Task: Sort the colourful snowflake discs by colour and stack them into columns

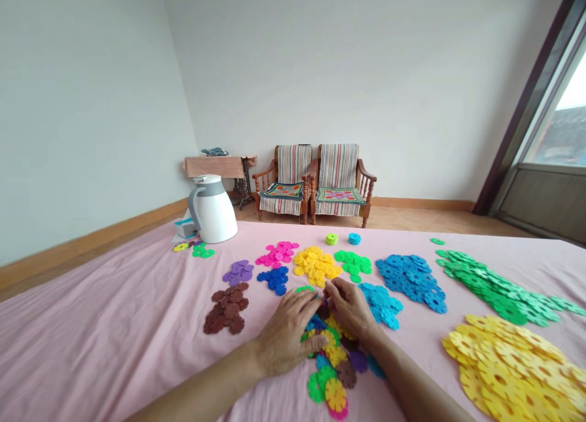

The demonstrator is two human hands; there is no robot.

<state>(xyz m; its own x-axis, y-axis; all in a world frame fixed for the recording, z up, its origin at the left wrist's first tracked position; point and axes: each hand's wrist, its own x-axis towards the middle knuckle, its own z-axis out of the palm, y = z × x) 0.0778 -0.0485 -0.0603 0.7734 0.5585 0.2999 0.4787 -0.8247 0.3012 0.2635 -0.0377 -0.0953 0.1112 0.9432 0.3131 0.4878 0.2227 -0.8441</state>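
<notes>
- Pink cloth (151, 324) spreads beneath everything we handle, wrinkled on our left.
- Yellow flower-shaped discs (517, 364) make the broadest heap, well to the right of our hands.
- Mixed-colour pile (336, 353): it lies beneath and between our hands, its long axis running from near our fingertips back toward us.
- Left hand (288, 330): laid over the pile's left side, fingers loosely extended, thumb spread apart across its middle.
- Right hand (350, 306): angled inward at the pile's far end, fingers curled together; we cannot tell whether they pinch anything.
- Dark brown disc (324, 311): between our hands, close to both sets of fingers.
</notes>
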